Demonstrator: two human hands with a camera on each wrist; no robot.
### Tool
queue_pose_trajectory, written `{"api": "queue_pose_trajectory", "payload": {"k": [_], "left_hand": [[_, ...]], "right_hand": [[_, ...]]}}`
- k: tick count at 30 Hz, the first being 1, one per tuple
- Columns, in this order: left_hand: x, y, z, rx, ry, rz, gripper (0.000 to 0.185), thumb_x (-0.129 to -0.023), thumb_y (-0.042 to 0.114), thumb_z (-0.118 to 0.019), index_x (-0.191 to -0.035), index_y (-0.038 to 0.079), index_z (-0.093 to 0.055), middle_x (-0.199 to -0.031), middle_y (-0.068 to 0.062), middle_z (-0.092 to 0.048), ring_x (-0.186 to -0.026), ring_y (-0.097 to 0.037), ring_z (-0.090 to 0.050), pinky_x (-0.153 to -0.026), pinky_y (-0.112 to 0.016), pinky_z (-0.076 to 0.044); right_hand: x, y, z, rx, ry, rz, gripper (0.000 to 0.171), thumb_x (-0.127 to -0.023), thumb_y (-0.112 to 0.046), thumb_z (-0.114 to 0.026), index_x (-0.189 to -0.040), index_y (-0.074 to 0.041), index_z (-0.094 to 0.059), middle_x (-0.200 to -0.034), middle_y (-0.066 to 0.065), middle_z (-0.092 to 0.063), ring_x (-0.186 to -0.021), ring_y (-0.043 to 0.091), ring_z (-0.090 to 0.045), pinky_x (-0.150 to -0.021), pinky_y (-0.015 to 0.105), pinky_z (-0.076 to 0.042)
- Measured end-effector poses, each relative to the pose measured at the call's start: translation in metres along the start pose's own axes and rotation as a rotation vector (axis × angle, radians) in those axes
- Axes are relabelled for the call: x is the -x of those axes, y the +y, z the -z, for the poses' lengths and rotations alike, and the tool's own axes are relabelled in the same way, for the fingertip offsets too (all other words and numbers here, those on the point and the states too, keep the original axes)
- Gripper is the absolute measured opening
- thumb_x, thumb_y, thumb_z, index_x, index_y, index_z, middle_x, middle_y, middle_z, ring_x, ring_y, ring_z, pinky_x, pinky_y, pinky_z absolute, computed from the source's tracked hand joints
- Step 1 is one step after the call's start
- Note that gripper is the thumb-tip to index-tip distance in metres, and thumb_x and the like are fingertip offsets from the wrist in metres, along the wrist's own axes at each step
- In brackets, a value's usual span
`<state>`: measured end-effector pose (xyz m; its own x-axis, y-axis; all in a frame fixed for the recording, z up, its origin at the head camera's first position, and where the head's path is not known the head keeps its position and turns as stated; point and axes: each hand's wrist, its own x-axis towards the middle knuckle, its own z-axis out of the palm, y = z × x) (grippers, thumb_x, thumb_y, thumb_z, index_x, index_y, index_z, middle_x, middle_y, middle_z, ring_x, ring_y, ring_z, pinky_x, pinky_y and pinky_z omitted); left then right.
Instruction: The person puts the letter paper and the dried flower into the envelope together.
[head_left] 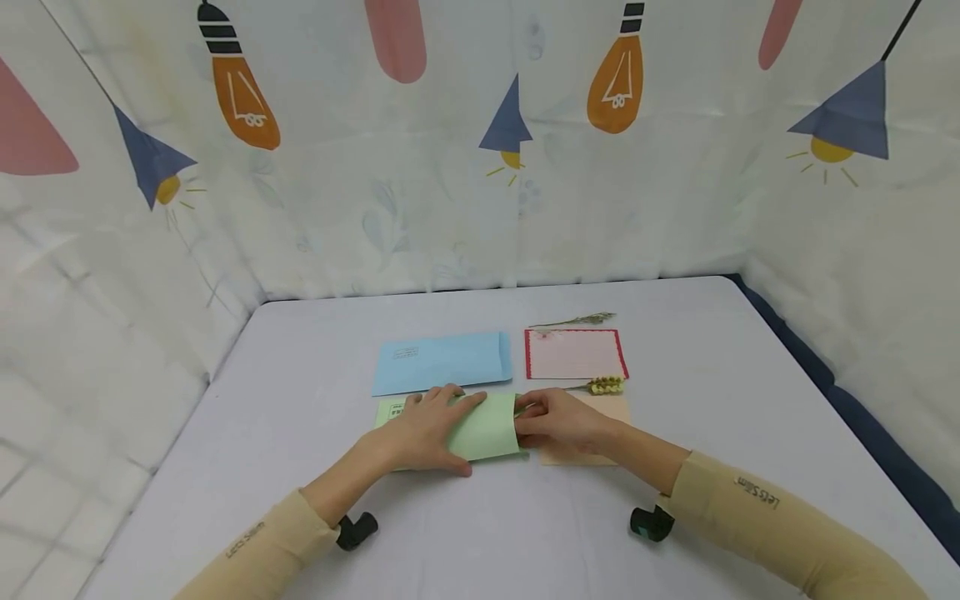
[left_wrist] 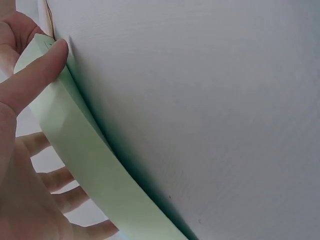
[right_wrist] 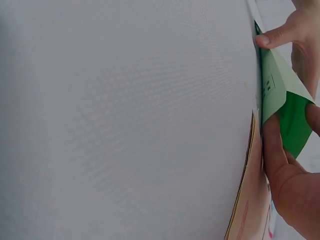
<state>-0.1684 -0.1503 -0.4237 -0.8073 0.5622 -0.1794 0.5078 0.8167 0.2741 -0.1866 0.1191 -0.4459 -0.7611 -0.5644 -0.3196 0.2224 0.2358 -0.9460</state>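
Observation:
A light green envelope (head_left: 483, 429) lies near the front of the table, its near edge raised a little. My left hand (head_left: 442, 421) holds its left part, with fingers spread over the top and the thumb (left_wrist: 37, 75) at the near edge. My right hand (head_left: 531, 419) pinches the envelope's open right end (right_wrist: 280, 100): the thumb (right_wrist: 277, 150) is outside and a fingertip sits at the darker green inside. A tan card (head_left: 607, 410) lies under the right hand, and its edge (right_wrist: 247, 200) shows in the right wrist view.
Behind the hands lie a blue envelope (head_left: 442, 362), a pink-bordered letter sheet (head_left: 575, 353), a dried green sprig (head_left: 573, 320) and a small yellow dried flower (head_left: 606, 385). The grey table (head_left: 300, 350) is enclosed by patterned curtains at the back and sides.

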Motion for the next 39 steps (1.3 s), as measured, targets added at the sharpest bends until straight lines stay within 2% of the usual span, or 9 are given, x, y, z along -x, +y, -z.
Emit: {"api": "queue_pose_trajectory", "payload": {"k": [9, 16, 23, 30, 39], "left_hand": [[0.000, 0.001, 0.000, -0.015, 0.005, -0.005, 0.104, -0.076, 0.055, -0.088, -0.160, 0.023, -0.037, -0.150, -0.010, -0.043, -0.137, -0.032, -0.042, -0.103, -0.063, -0.035], [0.000, 0.002, 0.001, -0.023, -0.007, -0.016, 0.104, -0.076, 0.056, -0.087, -0.161, 0.023, -0.036, -0.151, -0.011, -0.042, -0.138, -0.033, -0.042, -0.105, -0.063, -0.034], [0.001, 0.000, 0.001, -0.023, -0.002, -0.038, 0.105, -0.076, 0.055, -0.087, -0.161, 0.021, -0.037, -0.151, -0.014, -0.042, -0.138, -0.037, -0.041, -0.107, -0.067, -0.031], [0.003, -0.001, 0.001, -0.002, -0.001, -0.040, 0.105, -0.076, 0.054, -0.088, -0.161, 0.021, -0.036, -0.151, -0.014, -0.041, -0.138, -0.038, -0.040, -0.108, -0.065, -0.032], [0.004, -0.002, 0.000, -0.003, 0.008, -0.052, 0.104, -0.076, 0.055, -0.087, -0.161, 0.021, -0.037, -0.150, -0.014, -0.042, -0.137, -0.038, -0.041, -0.105, -0.064, -0.034]], "right_hand": [[0.005, 0.002, 0.008, 0.027, -0.024, 0.061, 0.044, -0.100, -0.014, -0.068, -0.136, 0.008, -0.055, -0.114, 0.014, -0.070, -0.104, 0.029, -0.071, -0.092, 0.038, -0.055], [0.020, 0.000, 0.032, 0.104, 0.022, 0.071, 0.038, -0.099, -0.021, -0.071, -0.128, 0.002, -0.065, -0.116, 0.014, -0.071, -0.104, 0.028, -0.070, -0.091, 0.036, -0.056], [0.037, 0.003, 0.058, 0.171, 0.035, 0.062, 0.036, -0.099, -0.023, -0.071, -0.125, 0.002, -0.065, -0.114, 0.014, -0.071, -0.101, 0.029, -0.069, -0.087, 0.038, -0.057], [0.054, 0.004, 0.079, 0.238, 0.108, 0.044, 0.035, -0.098, -0.021, -0.072, -0.123, 0.003, -0.066, -0.109, 0.015, -0.071, -0.095, 0.029, -0.065, -0.082, 0.038, -0.058], [0.070, 0.009, 0.101, 0.268, 0.210, 0.022, 0.034, -0.099, -0.018, -0.071, -0.122, 0.006, -0.065, -0.104, 0.014, -0.070, -0.088, 0.027, -0.065, -0.077, 0.036, -0.057]]}}
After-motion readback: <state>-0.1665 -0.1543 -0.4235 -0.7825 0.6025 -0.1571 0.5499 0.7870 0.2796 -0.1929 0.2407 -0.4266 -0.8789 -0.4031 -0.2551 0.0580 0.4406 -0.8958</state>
